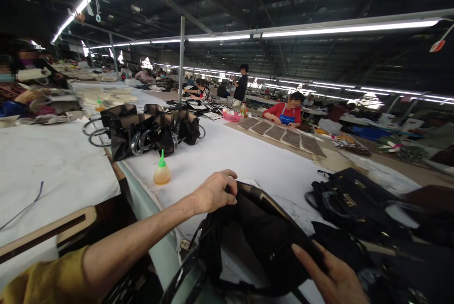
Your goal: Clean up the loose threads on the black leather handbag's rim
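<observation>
A black handbag lies open in front of me on the white table. My left hand is closed around the bag's upper rim. My right hand presses flat against the bag's right side with fingers stretched out. The bag's glossy strap hangs toward me at the table edge.
More black bags are piled at the right, and a row of black bags stands farther back. A small orange bottle with a green cap stands between them. Other people work at distant tables; one person in red sits by brown panels.
</observation>
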`<state>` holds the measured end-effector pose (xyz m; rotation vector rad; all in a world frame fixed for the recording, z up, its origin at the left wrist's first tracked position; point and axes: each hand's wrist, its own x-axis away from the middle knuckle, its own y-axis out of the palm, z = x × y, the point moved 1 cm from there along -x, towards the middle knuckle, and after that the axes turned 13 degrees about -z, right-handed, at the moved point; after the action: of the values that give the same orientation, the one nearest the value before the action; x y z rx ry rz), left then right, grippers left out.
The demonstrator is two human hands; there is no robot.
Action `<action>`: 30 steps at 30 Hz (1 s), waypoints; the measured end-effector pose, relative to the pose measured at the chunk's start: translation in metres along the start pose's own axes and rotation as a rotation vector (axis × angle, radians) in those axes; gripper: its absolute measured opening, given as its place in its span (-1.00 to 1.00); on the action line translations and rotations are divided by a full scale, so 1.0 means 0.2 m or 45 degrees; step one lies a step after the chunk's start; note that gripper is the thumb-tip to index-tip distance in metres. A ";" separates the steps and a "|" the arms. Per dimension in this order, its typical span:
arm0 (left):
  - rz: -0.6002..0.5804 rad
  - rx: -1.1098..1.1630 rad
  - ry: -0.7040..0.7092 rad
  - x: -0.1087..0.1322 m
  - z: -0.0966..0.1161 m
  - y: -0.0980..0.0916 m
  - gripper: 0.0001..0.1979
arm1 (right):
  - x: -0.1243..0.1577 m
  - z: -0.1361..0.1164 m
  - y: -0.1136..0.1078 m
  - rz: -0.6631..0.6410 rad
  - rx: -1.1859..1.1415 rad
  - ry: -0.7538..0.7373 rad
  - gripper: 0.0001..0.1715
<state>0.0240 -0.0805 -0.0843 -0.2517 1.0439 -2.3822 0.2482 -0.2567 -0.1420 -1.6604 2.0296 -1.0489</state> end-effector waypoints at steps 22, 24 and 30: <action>-0.220 -0.547 0.257 -0.17 0.07 0.00 -0.80 | 0.02 -0.07 -0.02 0.095 -0.035 -0.037 -0.52; -0.234 -0.560 0.266 -0.20 0.08 0.00 -0.83 | 0.03 -0.09 -0.02 0.111 -0.036 -0.028 -0.53; -0.462 -0.391 0.418 -0.28 0.09 -0.01 -0.71 | 0.03 -0.07 -0.03 0.056 -0.126 -0.073 -0.55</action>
<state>0.0770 -0.0599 -0.0682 -0.1718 1.6435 -2.6329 0.2417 -0.2570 -0.1263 -1.6661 2.1019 -0.8892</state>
